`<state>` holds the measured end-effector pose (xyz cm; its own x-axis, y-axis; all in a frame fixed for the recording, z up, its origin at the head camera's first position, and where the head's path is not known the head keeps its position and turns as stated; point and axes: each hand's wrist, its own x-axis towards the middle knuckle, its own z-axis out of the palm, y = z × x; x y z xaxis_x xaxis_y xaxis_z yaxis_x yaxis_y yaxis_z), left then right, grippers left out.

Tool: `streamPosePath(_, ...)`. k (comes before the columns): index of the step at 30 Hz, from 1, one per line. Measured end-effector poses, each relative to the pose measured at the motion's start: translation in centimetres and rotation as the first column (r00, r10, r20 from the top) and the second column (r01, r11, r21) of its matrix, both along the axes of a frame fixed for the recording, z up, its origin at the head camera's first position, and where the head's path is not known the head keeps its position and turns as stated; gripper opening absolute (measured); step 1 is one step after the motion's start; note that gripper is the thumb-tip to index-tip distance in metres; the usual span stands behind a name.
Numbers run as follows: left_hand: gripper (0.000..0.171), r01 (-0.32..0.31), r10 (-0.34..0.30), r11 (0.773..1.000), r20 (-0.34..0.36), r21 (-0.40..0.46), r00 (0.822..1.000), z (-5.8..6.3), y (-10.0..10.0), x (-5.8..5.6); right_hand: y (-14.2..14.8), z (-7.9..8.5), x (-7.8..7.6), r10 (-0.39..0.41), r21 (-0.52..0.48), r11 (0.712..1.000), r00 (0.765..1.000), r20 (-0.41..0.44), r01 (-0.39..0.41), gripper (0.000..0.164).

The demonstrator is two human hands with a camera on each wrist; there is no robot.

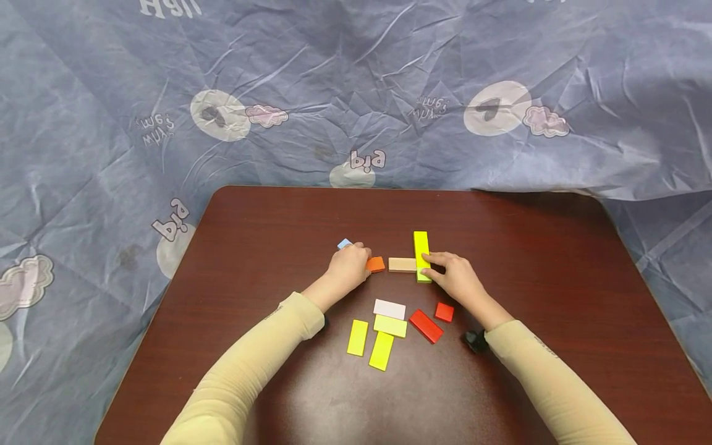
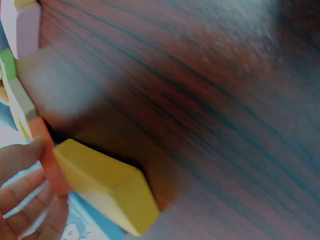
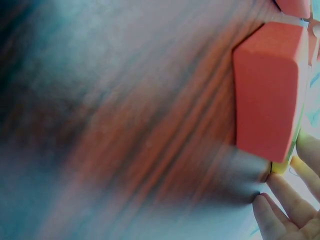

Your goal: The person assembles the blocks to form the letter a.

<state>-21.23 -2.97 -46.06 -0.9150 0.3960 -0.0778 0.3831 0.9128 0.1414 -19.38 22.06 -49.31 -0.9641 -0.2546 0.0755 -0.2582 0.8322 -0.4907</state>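
Note:
My left hand (image 1: 349, 266) pinches an orange block (image 1: 376, 264), its thumb on the near side and fingers behind, as the left wrist view shows. Beyond that hand a light blue block (image 1: 344, 244) is partly hidden. To the right of the orange block lies a pale wooden block (image 1: 402, 264), a small gap between them in the head view. Its right end meets a yellow block (image 1: 421, 242) with a yellow-green block (image 1: 424, 277) at the near end. My right hand (image 1: 458, 278) touches these two from the right with extended thumb and fingers.
Nearer me lie a white block (image 1: 389, 309), a pale yellow block (image 1: 390, 326), two yellow blocks, one at the left (image 1: 358, 337), a long red block (image 1: 426, 326) and a small red block (image 1: 444, 312). A printed cloth (image 1: 311, 111) hangs behind the brown table (image 1: 267, 216).

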Motion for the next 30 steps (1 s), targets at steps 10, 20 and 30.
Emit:
streamPosePath(10, 0.027, 0.114, -0.115, 0.992, 0.025, 0.057, 0.993, -1.0, -0.7, -2.0, -0.2, 0.0, 0.1, -0.007, 0.004, 1.000, 1.000, -0.005, 0.007, 0.046)
streamPosePath(20, 0.029, 0.130, -0.136, 0.982, 0.035, 0.135, 0.990, -1.5, -1.3, -2.4, -0.3, 0.2, 0.3, -0.017, 0.008, 1.000, 1.000, 0.020, 0.017, 0.047)
streamPosePath(30, 0.030, 0.122, -0.136, 0.971, 0.055, 0.203, 0.989, -1.8, -1.9, -2.4, -0.3, 0.0, 0.3, -0.021, 0.003, 1.000, 1.000, 0.013, 0.021, 0.047)
